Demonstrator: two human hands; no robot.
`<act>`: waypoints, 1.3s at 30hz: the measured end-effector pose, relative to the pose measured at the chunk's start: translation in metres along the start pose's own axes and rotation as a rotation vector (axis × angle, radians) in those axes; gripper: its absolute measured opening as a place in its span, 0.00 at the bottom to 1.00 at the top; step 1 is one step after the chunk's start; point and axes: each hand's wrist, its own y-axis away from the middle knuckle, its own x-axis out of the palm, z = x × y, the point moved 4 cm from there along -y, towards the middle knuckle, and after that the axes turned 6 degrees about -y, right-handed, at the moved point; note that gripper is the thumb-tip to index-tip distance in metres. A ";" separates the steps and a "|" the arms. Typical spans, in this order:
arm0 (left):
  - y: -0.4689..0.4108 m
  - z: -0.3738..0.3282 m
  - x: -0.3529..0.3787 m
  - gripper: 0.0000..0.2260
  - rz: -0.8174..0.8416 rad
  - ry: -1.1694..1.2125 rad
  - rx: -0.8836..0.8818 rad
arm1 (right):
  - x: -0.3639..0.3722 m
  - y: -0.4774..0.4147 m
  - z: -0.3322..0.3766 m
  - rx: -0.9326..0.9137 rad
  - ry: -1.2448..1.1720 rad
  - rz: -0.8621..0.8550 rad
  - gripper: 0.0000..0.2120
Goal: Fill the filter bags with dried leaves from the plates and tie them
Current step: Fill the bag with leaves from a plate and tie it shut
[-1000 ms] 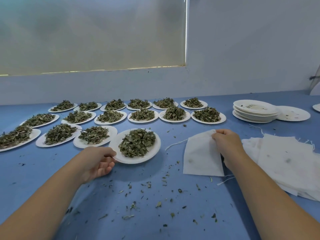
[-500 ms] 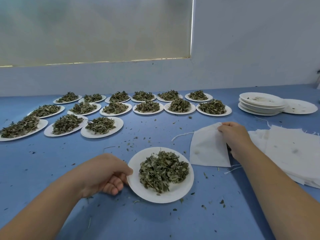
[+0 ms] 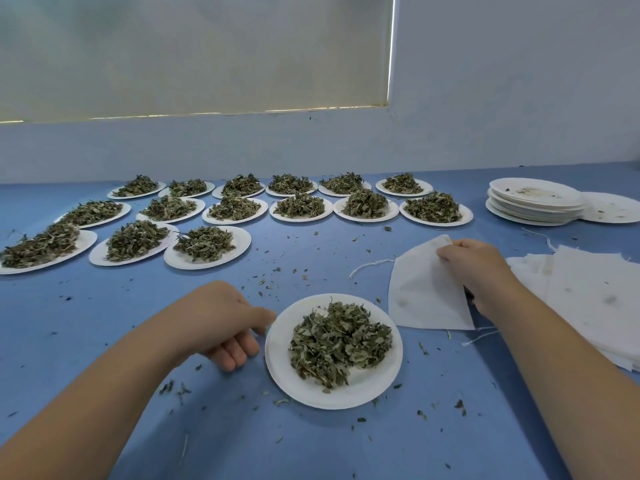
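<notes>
You are at a blue table [image 3: 104,306] set against a pale wall [image 3: 519,81], with a drawn blind [image 3: 190,53] filling the upper left.

Your left hand [image 3: 221,323] is curled at the left rim of the near plate [image 3: 346,393]. The thumb tip meets the rim and the fingers are tucked just beside it, but motion blur hides whether it really grips. The plate carries a heap of dried leaves [image 3: 339,344]. Your right hand [image 3: 474,268] pinches the far edge of a filter bag [image 3: 426,292], which lies on the table just right of the plate. Its drawstring [image 3: 367,266] trails off to the left.

Right of that hand lies a pile of spare bags [image 3: 588,289]. Beyond it, at far right, is a stack of empty plates [image 3: 533,202]. Three rows of filled plates [image 3: 207,261] run across the far left and centre. Leaf crumbs [image 3: 277,271] are scattered over the surface between the rows and you.

A second ago the near plate sat at the right end of the nearest row. Now it lies well clear of that row, directly in front of you. Your right hand has kept its hold on the bag's edge throughout.
</notes>
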 end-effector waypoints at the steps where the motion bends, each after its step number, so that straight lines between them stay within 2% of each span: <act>1: -0.005 -0.002 -0.001 0.14 -0.027 -0.012 -0.005 | 0.001 0.001 0.001 0.003 0.004 0.013 0.04; 6: -0.033 -0.022 -0.009 0.11 -0.231 -0.068 0.090 | 0.006 0.005 0.004 -0.009 0.040 0.086 0.05; 8: -0.044 -0.033 -0.010 0.11 -0.320 -0.110 0.187 | 0.008 0.008 0.007 -0.030 0.066 0.096 0.05; 13: -0.052 -0.043 -0.010 0.08 -0.683 -0.241 0.511 | 0.013 0.013 0.012 -0.126 0.169 0.096 0.07; 16: -0.052 -0.035 -0.013 0.07 -0.763 -0.192 0.630 | 0.013 0.017 0.025 -0.287 0.194 0.018 0.10; 19: -0.047 -0.029 -0.017 0.10 -0.810 -0.142 0.684 | 0.018 0.026 0.051 -0.457 0.165 -0.024 0.06; 22: -0.044 -0.030 -0.019 0.15 -0.837 -0.104 0.736 | 0.041 0.037 0.080 -0.635 0.189 0.073 0.07; 25: -0.036 -0.036 -0.021 0.19 -0.905 -0.166 0.811 | 0.074 0.058 0.106 -0.892 0.323 0.222 0.14; 27: -0.031 -0.038 -0.020 0.23 -0.943 -0.212 0.836 | 0.096 0.065 0.107 -1.025 0.452 0.307 0.11; 29: -0.025 -0.039 -0.019 0.26 -0.937 -0.178 0.852 | 0.110 0.065 0.096 -1.039 0.490 0.347 0.09; 31: -0.024 -0.038 -0.017 0.26 -0.859 -0.146 0.859 | 0.114 0.062 0.080 -0.963 0.422 0.393 0.10; 33: -0.028 -0.038 -0.011 0.26 -0.742 -0.211 0.872 | 0.110 0.057 0.067 -0.857 0.335 0.422 0.16; 36: -0.034 -0.039 0.001 0.19 -0.599 -0.299 0.891 | 0.099 0.048 0.055 -0.733 0.239 0.418 0.26; 39: -0.038 -0.039 0.009 0.11 -0.527 -0.314 0.874 | 0.097 0.047 0.050 -0.683 0.189 0.431 0.24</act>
